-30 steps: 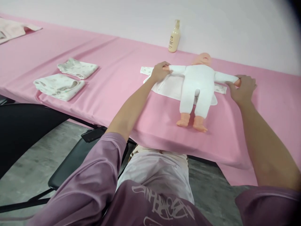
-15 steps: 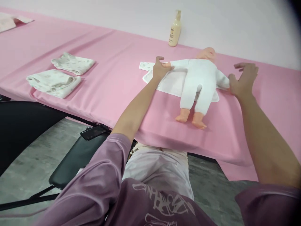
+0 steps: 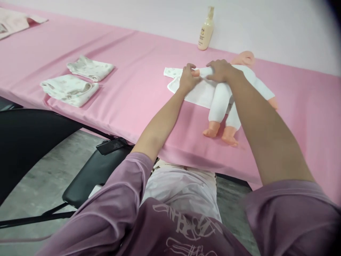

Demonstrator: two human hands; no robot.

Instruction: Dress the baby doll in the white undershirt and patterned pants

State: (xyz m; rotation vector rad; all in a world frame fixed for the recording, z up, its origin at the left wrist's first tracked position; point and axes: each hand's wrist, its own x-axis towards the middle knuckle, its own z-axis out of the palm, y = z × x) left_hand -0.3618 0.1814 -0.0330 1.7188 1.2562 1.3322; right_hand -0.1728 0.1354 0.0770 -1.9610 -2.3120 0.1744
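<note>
A baby doll (image 3: 222,103) in a white one-piece suit lies on its back on a pink-covered table (image 3: 138,89), on top of an open white garment (image 3: 199,94). My left hand (image 3: 188,78) is closed around the doll's outstretched arm near its wrist. My right hand (image 3: 220,70) reaches across the doll's chest and grips the same sleeve a little nearer the shoulder. The doll's other arm lies free at the right, and its bare feet point toward me.
Two folded patterned baby cloths (image 3: 70,89) (image 3: 90,67) lie at the left of the table. A cream pump bottle (image 3: 205,30) stands by the wall behind the doll. Another cloth (image 3: 13,21) lies far left. A black chair (image 3: 34,142) stands at lower left.
My right hand let go of the doll's far arm, opened, then crossed over the doll and took hold of the sleeve beside my left hand. The left hand stayed on that arm.
</note>
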